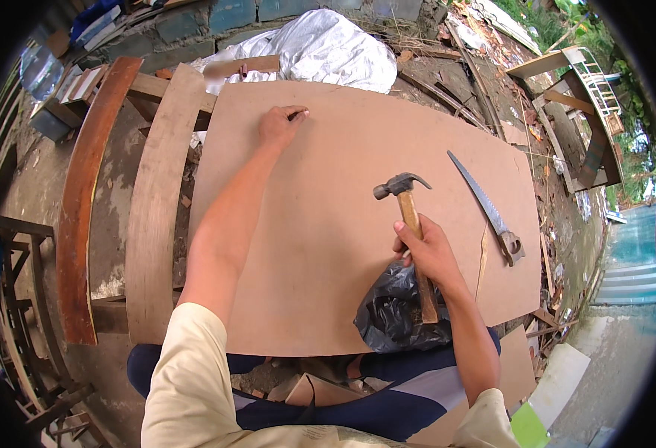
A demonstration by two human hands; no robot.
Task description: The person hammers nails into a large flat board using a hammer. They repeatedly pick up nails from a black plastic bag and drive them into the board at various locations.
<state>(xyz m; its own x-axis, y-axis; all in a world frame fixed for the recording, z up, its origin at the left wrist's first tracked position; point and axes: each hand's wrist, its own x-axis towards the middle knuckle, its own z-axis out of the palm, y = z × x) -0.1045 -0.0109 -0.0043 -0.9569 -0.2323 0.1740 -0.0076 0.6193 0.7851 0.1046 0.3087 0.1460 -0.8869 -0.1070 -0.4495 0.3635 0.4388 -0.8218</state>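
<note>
Left hand [283, 128]: curled, thumb and forefinger close together, over the far left part of the brown fibreboard sheet [298, 246]; anything pinched there too small to tell. Right hand [431, 250]: closed around the wooden handle of a claw hammer [409, 211], head up, over the sheet's near right part. Beneath the handle's lower end: black plastic bag [389, 306]. Farther right: handsaw [484, 200], flat on the sheet. Off the left edge: pale plank [157, 187] and reddish-brown plank [89, 201], side by side.

Block wall [234, 13], concrete floor [615, 362], foliage [538, 28]
</note>
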